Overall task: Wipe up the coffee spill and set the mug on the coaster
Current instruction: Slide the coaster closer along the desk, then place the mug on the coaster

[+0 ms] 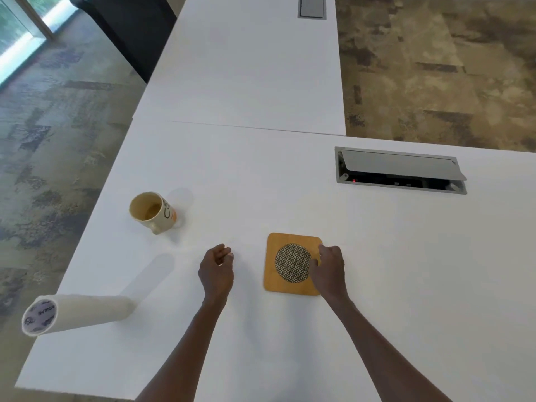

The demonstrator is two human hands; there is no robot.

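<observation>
Mug [153, 211] stands upright near the left edge of the white counter [377, 271], its handle turned toward the person and a thin film of coffee visible at the bottom. No spill can be made out on the pale surface; glare may be hiding it. To the right and nearer, well apart from the mug, lies the square wooden coaster [292, 263] with its round woven inset. The right hand [329, 266] rests its fingertips on the coaster's right edge, its grip lightly curled, pressing rather than holding. The left hand [217, 269] hovers between mug and coaster, its grip loosely half closed and empty. A roll of paper towels [78, 313] stands at the near left corner, close to the edge. Farther right, a cable hatch [400, 171] sits open in the counter.

Risks from here appear modest: carrying the mug across before wiping could drip its dregs, a hurried reach could knock the roll off the near edge, and liquid pushed far right could reach the open hatch.
</observation>
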